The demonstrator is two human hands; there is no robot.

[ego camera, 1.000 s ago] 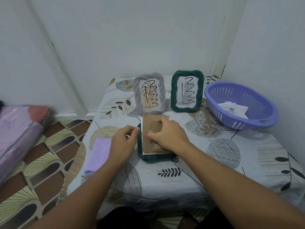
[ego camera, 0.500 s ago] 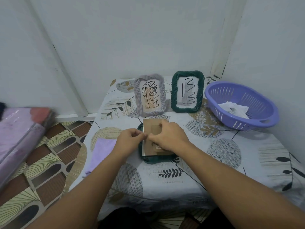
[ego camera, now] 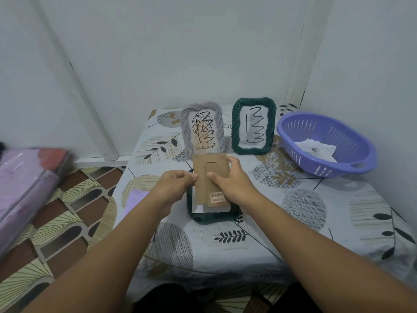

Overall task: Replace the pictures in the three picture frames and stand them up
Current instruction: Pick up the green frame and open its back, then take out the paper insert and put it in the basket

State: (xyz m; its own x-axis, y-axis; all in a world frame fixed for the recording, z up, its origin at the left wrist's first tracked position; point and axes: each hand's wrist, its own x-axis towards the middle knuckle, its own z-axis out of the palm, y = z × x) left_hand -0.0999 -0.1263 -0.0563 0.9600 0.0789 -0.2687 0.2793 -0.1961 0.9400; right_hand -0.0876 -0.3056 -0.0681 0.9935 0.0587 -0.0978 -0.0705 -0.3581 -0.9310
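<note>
Since a second ago the backing (ego camera: 209, 177) has risen off the third frame (ego camera: 212, 213), lying face down on the table (ego camera: 293, 222). Both the left hand (ego camera: 171, 188) and right hand (ego camera: 230, 184) pinch it, so the picture swap can follow.

Table (ego camera: 338, 213) has a leaf-and-circle print cloth over it and sits shoved into the white corner. There's a purple slotted plastic basket (ego camera: 352, 168) on the right side with some white paper scraps (ego camera: 316, 148) inside. A folded lilac cloth (ego camera: 135, 201) lies near the left edge. Floor is patterned brown and cream tile (ego camera: 56, 224), and a blurry purple bundle (ego camera: 24, 184) with a red bit sits way off left.
</note>
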